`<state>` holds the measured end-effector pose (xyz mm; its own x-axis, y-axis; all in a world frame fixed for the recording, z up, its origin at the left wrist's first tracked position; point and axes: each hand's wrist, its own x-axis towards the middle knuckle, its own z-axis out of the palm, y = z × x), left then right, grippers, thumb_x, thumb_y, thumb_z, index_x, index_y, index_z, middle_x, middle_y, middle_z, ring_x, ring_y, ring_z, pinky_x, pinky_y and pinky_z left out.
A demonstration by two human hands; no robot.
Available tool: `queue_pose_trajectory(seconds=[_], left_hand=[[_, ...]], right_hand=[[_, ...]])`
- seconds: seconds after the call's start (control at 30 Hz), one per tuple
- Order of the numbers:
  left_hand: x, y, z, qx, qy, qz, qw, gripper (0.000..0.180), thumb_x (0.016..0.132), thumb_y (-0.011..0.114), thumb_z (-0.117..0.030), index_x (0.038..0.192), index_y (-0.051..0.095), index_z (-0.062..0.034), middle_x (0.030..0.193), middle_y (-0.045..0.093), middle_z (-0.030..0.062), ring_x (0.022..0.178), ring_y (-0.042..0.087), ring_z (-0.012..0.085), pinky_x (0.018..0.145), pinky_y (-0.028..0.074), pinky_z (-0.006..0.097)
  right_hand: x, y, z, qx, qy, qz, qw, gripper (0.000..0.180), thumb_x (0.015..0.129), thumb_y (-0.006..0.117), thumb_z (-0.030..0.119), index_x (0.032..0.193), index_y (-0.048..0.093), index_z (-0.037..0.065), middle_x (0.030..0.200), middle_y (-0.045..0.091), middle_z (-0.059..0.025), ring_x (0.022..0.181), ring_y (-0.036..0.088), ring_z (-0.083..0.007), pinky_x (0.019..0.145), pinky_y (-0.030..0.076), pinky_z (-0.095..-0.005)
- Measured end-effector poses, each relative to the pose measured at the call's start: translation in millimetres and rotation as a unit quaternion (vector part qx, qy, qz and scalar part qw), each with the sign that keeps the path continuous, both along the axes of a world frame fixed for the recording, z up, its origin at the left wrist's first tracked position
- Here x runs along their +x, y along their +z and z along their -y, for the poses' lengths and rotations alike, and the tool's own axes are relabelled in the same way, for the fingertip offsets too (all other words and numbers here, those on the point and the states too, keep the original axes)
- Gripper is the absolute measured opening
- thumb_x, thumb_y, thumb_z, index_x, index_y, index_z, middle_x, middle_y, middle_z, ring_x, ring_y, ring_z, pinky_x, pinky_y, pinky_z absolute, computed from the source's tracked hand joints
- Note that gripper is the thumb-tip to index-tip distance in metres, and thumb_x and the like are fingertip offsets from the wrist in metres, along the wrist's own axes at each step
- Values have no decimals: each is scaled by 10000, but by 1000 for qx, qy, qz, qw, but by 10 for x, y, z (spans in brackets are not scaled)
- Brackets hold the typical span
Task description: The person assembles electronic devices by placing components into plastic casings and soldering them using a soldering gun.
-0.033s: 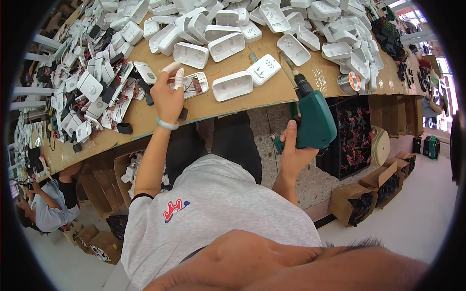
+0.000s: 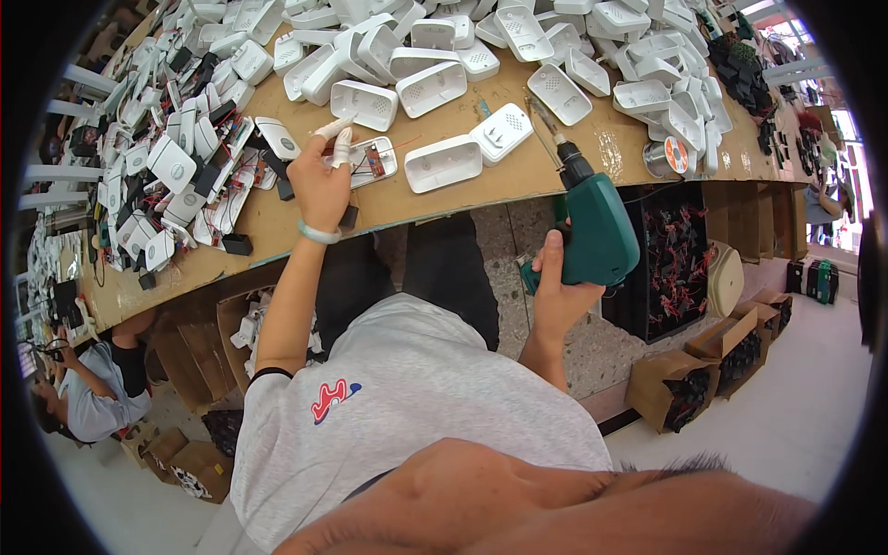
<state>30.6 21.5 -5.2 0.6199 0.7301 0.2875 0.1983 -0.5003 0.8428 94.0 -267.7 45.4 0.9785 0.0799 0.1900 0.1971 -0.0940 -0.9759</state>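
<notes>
My left hand, with white wraps on two fingertips, is closed over the left end of a white plastic housing near the table's front edge. A small reddish circuit board with a thin red wire lies inside this housing. In my right hand is a green soldering gun, gripped by its handle. Its metal tip points up and left over the table edge, apart from the housing. Between the hands sit an open white shell and a white cover with plug pins.
White shells are heaped along the table's far side. Wired white units pile up at left. A solder spool stands at right. Below are a black bin of red-wired parts and cardboard boxes. Another person sits at far left.
The soldering gun has shifted very slightly up and left. My left hand and the housing stay almost in place.
</notes>
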Motion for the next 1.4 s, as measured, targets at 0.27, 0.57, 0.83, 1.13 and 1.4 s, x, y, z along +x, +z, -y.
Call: queue_pose_trajectory(seconds=[0.27,0.57,0.83,1.13,1.4], left_hand=[[-203,-62,159,-193,-67,72,976,339,970,548,38,1304,602,22,1084,719,116,1020,647,131,910,516,265],[19,79,338,232,-72,-122,962,406,840,649,-13,1245,646,-42,1222,539,186,1083,481,381,956,397,431],[101,14,283,-53,-67,67,994,173,1000,566,-94,1126,679,-59,805,647,24,695,553,119,665,467,273],[-114,227,478,8,-87,47,995,219,963,609,-80,1156,712,-65,821,581,10,678,536,90,597,457,229],[-62,98,812,346,-60,-91,932,220,795,729,-106,1013,760,-107,733,622,25,775,572,207,817,360,393]], right_hand=[[-239,-45,123,10,-8,-84,996,181,891,766,156,904,653,15,670,624,-8,568,572,-80,529,446,-238],[-256,-117,237,6,11,-76,997,186,889,770,162,877,652,18,655,621,-3,556,569,-85,529,446,-242],[-263,-344,407,-18,37,-8,999,234,904,738,102,1057,615,-25,718,621,-28,563,557,-73,503,438,-226],[-335,-370,484,-25,93,-106,990,229,873,779,146,994,663,-10,808,669,-38,641,605,-100,594,477,-247],[-272,-390,384,-109,142,-76,981,248,850,798,177,985,671,13,782,697,-71,658,648,-132,633,504,-272]])
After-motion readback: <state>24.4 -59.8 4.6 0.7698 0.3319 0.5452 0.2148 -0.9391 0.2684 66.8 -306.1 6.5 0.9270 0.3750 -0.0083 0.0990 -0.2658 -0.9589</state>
